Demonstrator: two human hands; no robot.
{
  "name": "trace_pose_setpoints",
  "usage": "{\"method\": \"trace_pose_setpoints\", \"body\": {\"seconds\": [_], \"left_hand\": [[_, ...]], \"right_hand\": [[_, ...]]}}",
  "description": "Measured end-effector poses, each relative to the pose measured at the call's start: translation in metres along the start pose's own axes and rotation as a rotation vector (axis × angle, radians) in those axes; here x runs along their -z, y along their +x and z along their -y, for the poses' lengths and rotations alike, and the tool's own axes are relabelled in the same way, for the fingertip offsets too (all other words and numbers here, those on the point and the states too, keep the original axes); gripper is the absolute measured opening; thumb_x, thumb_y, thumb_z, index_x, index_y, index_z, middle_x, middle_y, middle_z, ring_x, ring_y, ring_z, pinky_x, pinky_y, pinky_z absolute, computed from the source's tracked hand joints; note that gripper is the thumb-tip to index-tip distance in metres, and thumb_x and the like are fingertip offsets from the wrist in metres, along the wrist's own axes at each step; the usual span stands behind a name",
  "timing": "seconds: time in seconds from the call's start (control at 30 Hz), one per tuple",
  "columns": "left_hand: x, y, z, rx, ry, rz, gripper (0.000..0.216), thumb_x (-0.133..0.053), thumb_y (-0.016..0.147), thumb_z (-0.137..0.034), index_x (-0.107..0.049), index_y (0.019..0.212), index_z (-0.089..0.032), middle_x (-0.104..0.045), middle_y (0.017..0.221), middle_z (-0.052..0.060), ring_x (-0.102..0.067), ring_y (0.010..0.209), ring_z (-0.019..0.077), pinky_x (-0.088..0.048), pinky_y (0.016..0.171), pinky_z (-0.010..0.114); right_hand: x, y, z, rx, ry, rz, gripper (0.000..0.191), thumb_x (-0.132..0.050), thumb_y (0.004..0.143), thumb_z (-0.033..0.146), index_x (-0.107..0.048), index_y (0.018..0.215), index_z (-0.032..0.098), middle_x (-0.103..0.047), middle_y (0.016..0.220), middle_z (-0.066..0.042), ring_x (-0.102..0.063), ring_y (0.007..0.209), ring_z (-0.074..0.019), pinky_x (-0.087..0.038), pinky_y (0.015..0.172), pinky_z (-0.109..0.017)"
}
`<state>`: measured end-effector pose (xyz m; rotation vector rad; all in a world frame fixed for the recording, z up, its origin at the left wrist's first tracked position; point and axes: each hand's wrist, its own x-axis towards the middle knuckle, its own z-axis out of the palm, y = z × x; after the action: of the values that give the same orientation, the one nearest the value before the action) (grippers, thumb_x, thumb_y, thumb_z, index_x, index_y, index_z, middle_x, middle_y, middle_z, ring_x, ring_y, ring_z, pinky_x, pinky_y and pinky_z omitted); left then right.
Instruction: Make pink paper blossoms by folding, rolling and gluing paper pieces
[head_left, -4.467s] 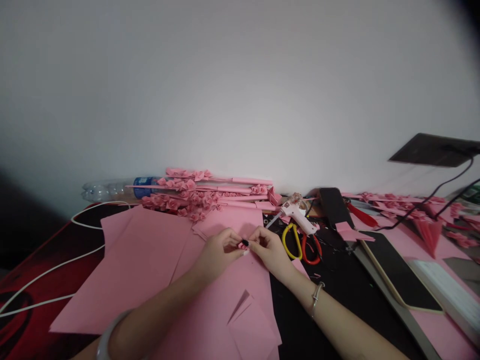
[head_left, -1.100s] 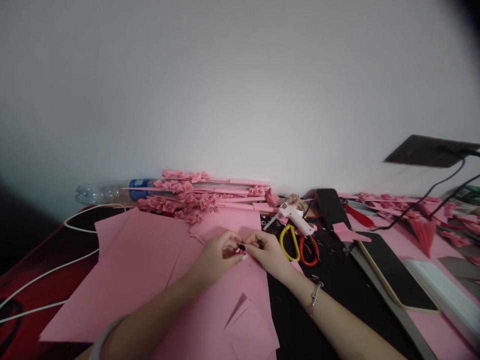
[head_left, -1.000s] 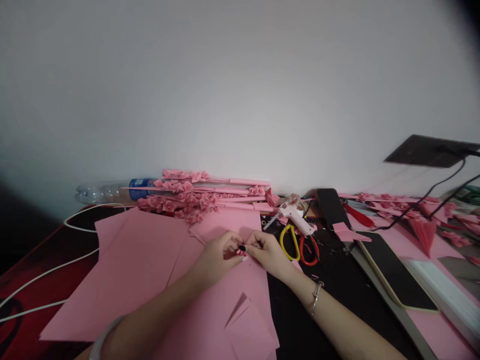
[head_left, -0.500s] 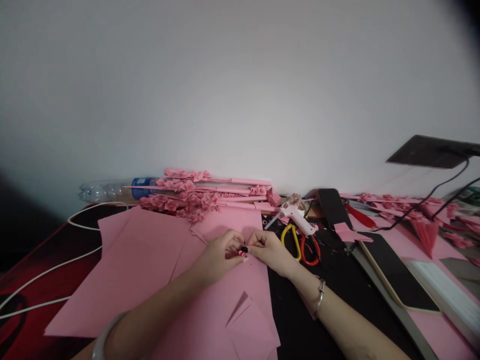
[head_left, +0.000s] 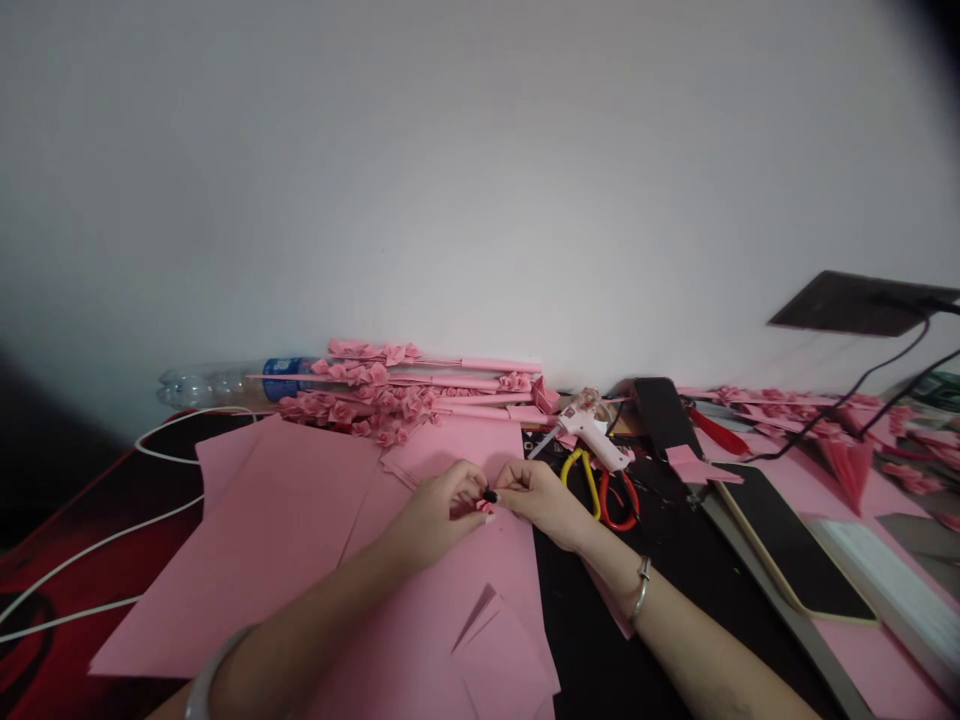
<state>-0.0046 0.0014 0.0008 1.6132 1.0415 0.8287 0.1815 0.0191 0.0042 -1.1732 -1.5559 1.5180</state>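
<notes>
My left hand (head_left: 435, 515) and my right hand (head_left: 541, 500) meet fingertip to fingertip over the pink paper sheets (head_left: 300, 530). Together they pinch a tiny folded piece of pink paper (head_left: 484, 506) between thumbs and fingers. Both hands are closed on it, just above the sheet. Most of the small piece is hidden by the fingers.
Pink paper flower stems (head_left: 390, 390) and a plastic bottle (head_left: 225, 380) lie along the wall. A white glue gun (head_left: 592, 425) and yellow and red scissors (head_left: 600, 485) lie right of my hands. A black phone (head_left: 795, 545), white cable (head_left: 112, 540) and more pink scraps (head_left: 825, 420) surround them.
My hands stay pinched on the small pink piece, with slight finger shifts. My right wrist has turned a little, lowering toward the table. The view barely drifts.
</notes>
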Motion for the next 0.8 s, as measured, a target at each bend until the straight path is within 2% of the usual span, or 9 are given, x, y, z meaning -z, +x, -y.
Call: {"method": "trace_pose_setpoints", "body": {"seconds": [0.23, 0.57, 0.8], "left_hand": [[0.0011, -0.0001, -0.0001, -0.015, -0.010, 0.016, 0.017, -0.066, 0.074, -0.019, -0.055, 0.088, -0.021, -0.069, 0.088, 0.004, -0.068, 0.084, 0.0192, -0.053, 0.079, 0.031], [-0.0010, 0.0029, -0.0002, 0.064, -0.170, -0.056, 0.013, -0.069, 0.072, -0.022, -0.061, 0.081, -0.019, -0.070, 0.083, 0.003, -0.067, 0.085, 0.0194, -0.053, 0.083, 0.034], [-0.0029, 0.0035, 0.0010, 0.076, -0.207, -0.052, 0.014, -0.072, 0.068, -0.023, -0.063, 0.078, -0.018, -0.070, 0.079, 0.002, -0.066, 0.080, 0.0198, -0.053, 0.077, 0.032]], "right_hand": [[0.0039, -0.0007, 0.0025, -0.098, 0.071, 0.095, 0.037, -0.082, 0.067, 0.042, -0.056, 0.064, 0.016, -0.038, 0.048, 0.009, -0.024, 0.043, -0.0043, -0.012, 0.041, -0.021], [0.0042, -0.0003, 0.0032, -0.136, 0.209, 0.041, 0.039, -0.086, 0.062, 0.039, -0.055, 0.063, 0.016, -0.038, 0.042, 0.011, -0.022, 0.039, -0.0028, -0.010, 0.038, -0.020], [0.0089, 0.0003, 0.0014, -0.141, 0.208, 0.150, 0.041, -0.084, 0.064, 0.044, -0.055, 0.063, 0.015, -0.036, 0.043, 0.012, -0.019, 0.040, -0.0023, -0.009, 0.039, -0.020]]}}
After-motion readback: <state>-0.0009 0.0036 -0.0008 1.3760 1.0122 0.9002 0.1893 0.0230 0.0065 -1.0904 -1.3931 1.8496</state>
